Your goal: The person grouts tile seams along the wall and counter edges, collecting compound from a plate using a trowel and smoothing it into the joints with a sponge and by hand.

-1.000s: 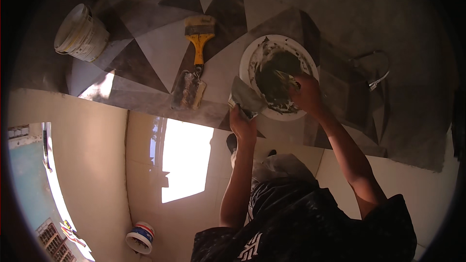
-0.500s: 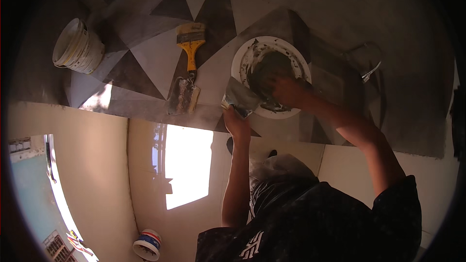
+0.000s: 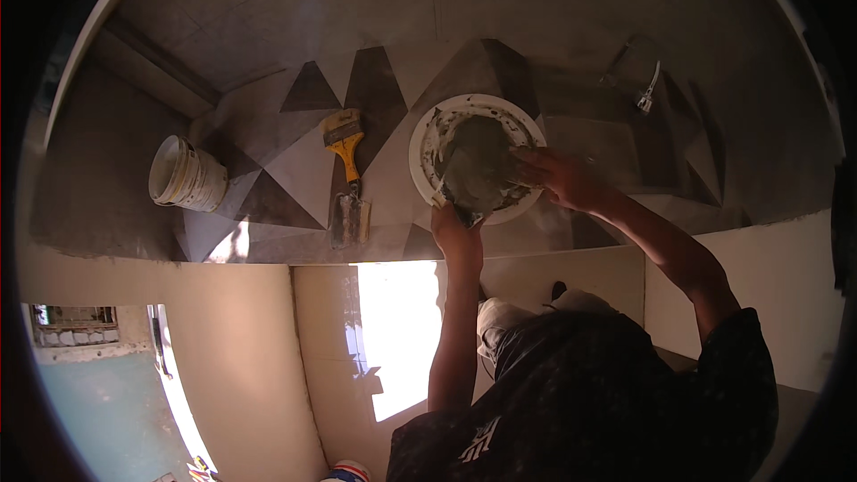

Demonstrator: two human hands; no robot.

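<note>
A round white tub (image 3: 427, 180) smeared with dark grey paste stands on a counter patterned with light and dark triangles. In it lies a mass of wet grey mortar (image 3: 482, 147). My left hand (image 3: 458, 234) is closed around a flat steel trowel (image 3: 464, 212) at the tub's near rim; its blade is tilted over the mortar and hard to tell from it. At the right rim, my right hand (image 3: 555, 178) has its fingers stretched out toward the mortar, with no tool visible in it.
Left of the tub lie a wide paintbrush (image 3: 346, 145) with a yellow handle and a second, dirty trowel (image 3: 348, 221). A crusted white bucket (image 3: 198, 180) stands far left. A chrome tap (image 3: 647, 100) is at the right, by a sunken basin (image 3: 594, 147). Another bucket (image 3: 348, 471) sits on the floor.
My right hand has come out of the mortar to the tub's right side. The left hand's trowel has moved in over the tub. The whole view has shifted.
</note>
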